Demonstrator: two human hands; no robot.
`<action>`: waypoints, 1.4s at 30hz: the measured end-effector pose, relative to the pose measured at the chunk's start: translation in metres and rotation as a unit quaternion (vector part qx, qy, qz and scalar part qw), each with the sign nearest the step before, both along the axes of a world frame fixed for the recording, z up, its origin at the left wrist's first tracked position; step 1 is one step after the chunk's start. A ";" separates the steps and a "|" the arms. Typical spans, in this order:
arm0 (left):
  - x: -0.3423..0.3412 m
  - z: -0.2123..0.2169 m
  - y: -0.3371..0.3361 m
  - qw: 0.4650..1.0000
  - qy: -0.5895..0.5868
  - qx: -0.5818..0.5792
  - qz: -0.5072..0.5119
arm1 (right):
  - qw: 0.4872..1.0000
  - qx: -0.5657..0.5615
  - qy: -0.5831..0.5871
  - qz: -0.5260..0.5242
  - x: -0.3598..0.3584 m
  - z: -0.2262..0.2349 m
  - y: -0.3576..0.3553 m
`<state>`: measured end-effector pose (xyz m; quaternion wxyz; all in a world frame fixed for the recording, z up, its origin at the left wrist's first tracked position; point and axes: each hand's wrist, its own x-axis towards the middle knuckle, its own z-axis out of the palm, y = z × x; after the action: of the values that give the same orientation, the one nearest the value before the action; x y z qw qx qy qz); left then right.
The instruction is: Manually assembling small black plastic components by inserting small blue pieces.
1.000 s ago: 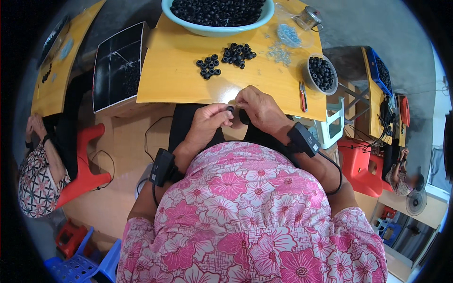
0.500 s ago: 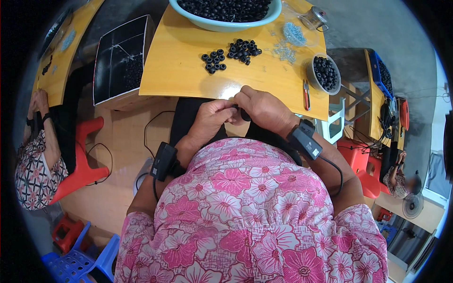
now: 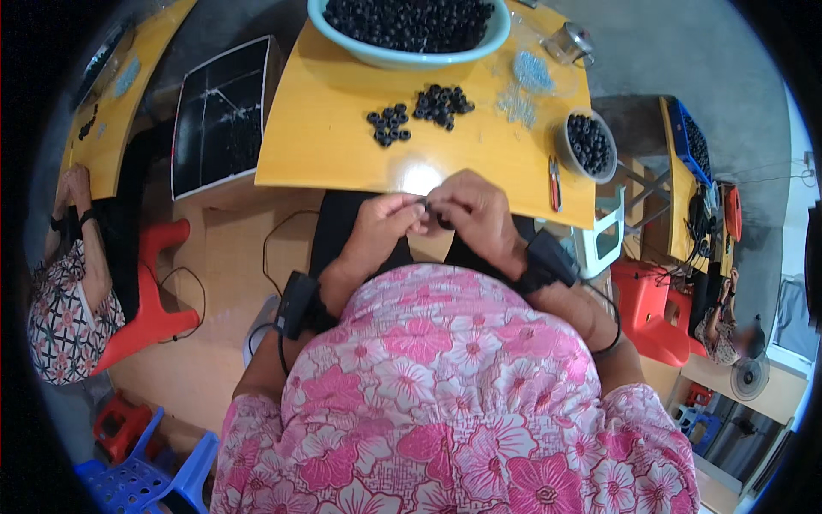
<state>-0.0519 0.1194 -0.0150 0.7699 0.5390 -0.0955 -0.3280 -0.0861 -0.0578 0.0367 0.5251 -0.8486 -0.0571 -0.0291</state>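
Note:
Just off the table's front edge, both my hands meet in front of my body. My left hand (image 3: 383,224) pinches a small black ring-like part (image 3: 444,222) between thumb and fingers, its shape mostly hidden. From the other side my right hand (image 3: 479,216) closes its fingers on the same part. On the table beyond them lie two loose piles of small black ring-shaped parts, a left pile (image 3: 390,125) and a right pile (image 3: 442,104).
A pale blue basin (image 3: 407,58) full of black parts stands at the back. Small clear pieces (image 3: 517,104), a tub (image 3: 606,174) of black parts and red-handled snips (image 3: 555,184) lie to the right. Another person's hands (image 3: 75,187) rest at a left table.
My right hand has turned at the wrist, its fingers now bent down over the black part. The table sits slightly lower in view. Both piles look the same.

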 end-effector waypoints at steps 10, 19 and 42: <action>0.000 0.004 0.003 0.999 0.036 -0.025 -0.012 | 0.995 -0.042 -0.087 0.038 -0.003 -0.001 0.006; 0.004 0.008 0.001 0.999 0.029 -0.015 -0.010 | 0.987 -0.108 -0.068 -0.101 0.051 0.005 -0.026; 0.004 0.011 0.001 0.999 0.035 -0.003 -0.016 | 0.937 -0.316 -0.128 -0.073 0.077 -0.017 -0.028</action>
<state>-0.0477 0.1203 -0.0045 0.7688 0.5236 -0.0778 -0.3588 -0.0091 -0.0855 0.0195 0.2143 -0.9619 -0.0679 -0.1557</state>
